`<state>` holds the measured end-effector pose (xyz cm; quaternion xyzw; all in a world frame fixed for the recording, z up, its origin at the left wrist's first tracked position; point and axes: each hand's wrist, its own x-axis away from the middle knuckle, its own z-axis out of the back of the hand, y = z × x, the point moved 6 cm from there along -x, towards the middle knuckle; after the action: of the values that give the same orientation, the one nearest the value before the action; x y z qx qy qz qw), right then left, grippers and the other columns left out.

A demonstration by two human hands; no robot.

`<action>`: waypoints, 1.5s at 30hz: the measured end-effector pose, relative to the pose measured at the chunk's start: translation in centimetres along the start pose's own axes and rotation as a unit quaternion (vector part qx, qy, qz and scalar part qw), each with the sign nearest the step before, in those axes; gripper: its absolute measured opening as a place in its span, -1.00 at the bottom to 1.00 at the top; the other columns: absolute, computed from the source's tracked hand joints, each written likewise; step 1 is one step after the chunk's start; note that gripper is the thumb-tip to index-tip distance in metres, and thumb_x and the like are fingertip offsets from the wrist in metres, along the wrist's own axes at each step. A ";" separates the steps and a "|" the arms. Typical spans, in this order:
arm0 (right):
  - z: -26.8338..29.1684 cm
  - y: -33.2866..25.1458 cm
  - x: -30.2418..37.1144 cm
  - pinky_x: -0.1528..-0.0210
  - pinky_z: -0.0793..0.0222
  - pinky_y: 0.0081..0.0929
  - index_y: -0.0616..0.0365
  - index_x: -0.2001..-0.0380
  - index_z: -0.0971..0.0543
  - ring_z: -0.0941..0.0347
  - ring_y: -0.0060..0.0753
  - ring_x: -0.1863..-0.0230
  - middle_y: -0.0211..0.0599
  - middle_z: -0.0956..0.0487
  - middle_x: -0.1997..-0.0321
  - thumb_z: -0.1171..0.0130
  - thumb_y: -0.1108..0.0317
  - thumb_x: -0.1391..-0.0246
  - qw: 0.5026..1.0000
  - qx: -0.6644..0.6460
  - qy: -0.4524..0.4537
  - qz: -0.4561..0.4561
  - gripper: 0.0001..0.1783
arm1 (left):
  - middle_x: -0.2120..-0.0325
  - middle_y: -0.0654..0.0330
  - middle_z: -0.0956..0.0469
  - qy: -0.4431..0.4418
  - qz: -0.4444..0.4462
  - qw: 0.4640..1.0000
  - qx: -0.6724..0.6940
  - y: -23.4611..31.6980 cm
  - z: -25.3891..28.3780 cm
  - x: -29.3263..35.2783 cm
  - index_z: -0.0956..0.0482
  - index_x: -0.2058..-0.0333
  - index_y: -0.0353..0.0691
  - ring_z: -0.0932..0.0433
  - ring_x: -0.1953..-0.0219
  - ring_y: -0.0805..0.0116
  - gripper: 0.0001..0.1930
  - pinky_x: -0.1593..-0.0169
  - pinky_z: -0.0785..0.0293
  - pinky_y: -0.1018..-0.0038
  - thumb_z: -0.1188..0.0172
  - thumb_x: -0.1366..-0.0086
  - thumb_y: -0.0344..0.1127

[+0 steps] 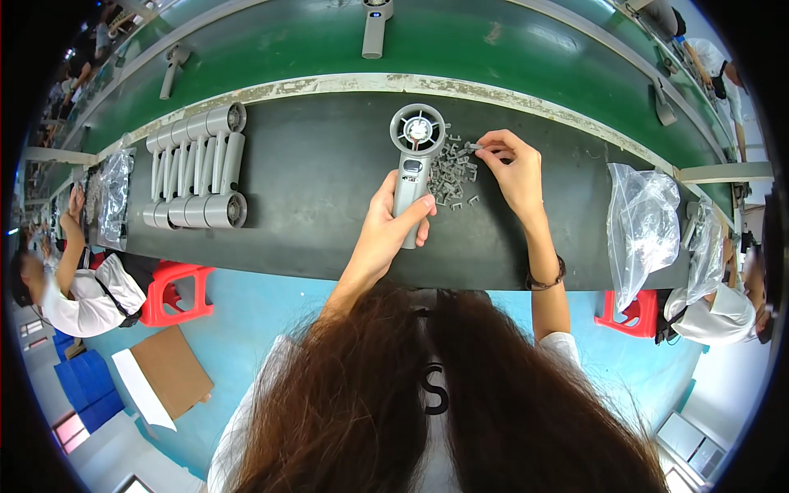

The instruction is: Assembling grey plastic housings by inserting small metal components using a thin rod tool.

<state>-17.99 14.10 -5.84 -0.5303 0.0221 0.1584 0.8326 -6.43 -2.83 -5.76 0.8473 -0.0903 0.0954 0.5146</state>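
My left hand (393,215) is wrapped round the grey handle of a handheld fan (413,168), its round head pointing away from me. The fan's handle has a small opening with parts showing below the head. Beside the fan lies a pile of small grey plastic clips (450,174) on the dark work surface. At the pile's far right edge my right hand (511,164) pinches one small grey clip (474,147) between thumb and fingertips.
Several grey fans (196,168) lie stacked in rows on the left. A clear plastic bag (645,226) rests at the right. Beyond the pale ledge, a green conveyor (304,49) carries more fans, one (374,33) straight ahead. Co-workers sit at both sides near red stools (177,292).
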 end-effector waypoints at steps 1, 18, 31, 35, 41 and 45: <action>0.1 -0.2 0.1 0.29 -0.40 -0.63 0.31 0.36 -0.55 -0.52 -0.55 0.39 -0.28 -0.61 0.39 -0.21 0.61 0.10 1.000 0.000 0.000 -0.001 -0.84 | 0.46 0.21 -0.45 0.002 -0.004 1.000 -0.003 0.1 -0.1 0.0 -0.28 0.15 -0.27 -0.37 0.64 0.56 -0.74 0.57 -0.31 0.60 -0.11 -0.23 -0.38; 0.0 -5.5 6.8 0.14 -0.47 -0.55 0.36 0.38 -0.56 -0.52 -0.45 0.26 -0.18 -0.59 0.33 -0.26 0.69 0.15 0.971 -0.226 -0.043 -0.064 -0.82 | 0.28 0.20 -0.52 0.042 -0.120 0.991 -0.029 1.1 -2.5 0.1 -0.27 0.13 -0.28 -0.48 0.38 0.59 -0.62 0.49 -0.43 0.67 -0.23 -0.11 -0.50; 0.5 -5.0 9.3 0.13 -0.38 -0.56 0.37 0.31 -0.55 -0.44 -0.49 0.24 -0.21 -0.52 0.29 -0.14 0.70 0.06 0.971 -0.229 -0.035 -0.053 -0.82 | 0.37 0.24 -0.51 0.026 -0.071 0.994 -0.084 1.2 -3.9 1.5 -0.29 0.16 -0.27 -0.46 0.37 0.59 -0.64 0.48 -0.43 0.64 -0.23 -0.09 -0.49; 1.2 -5.7 9.3 0.18 -0.36 -0.59 0.38 0.33 -0.55 -0.43 -0.50 0.29 -0.23 -0.52 0.31 -0.17 0.70 0.11 0.978 -0.205 -0.008 -0.032 -0.81 | 0.36 0.26 -0.50 0.018 -0.108 0.989 -0.103 1.3 -4.4 1.6 -0.29 0.17 -0.26 -0.44 0.40 0.59 -0.65 0.43 -0.40 0.63 -0.23 -0.10 -0.48; 1.8 -8.5 8.7 0.31 -0.33 -0.63 0.33 0.40 -0.58 -0.42 -0.51 0.35 -0.25 -0.53 0.35 -0.24 0.71 0.21 0.990 -0.108 0.065 0.065 -0.79 | 0.43 0.22 -0.43 -0.001 -0.058 0.997 -0.053 0.4 -4.4 1.8 -0.24 -0.04 -0.30 -0.36 0.48 0.50 -0.48 0.39 -0.36 0.54 0.20 -0.35 0.05; 0.7 -9.6 8.5 0.39 -0.33 -0.64 0.29 0.42 -0.61 -0.42 -0.52 0.41 -0.26 -0.54 0.40 -0.28 0.70 0.24 0.989 -0.056 0.083 0.110 -0.78 | 0.48 0.19 -0.40 0.011 -0.038 0.994 -0.102 -0.3 -4.6 2.2 -0.21 -0.09 -0.32 -0.35 0.50 0.47 -0.38 0.42 -0.34 0.52 0.37 -0.35 0.13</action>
<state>-7.31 13.04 1.13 -0.5818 0.1402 0.2059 0.7742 -4.54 1.26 -3.41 0.7924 -0.0612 0.0756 0.6022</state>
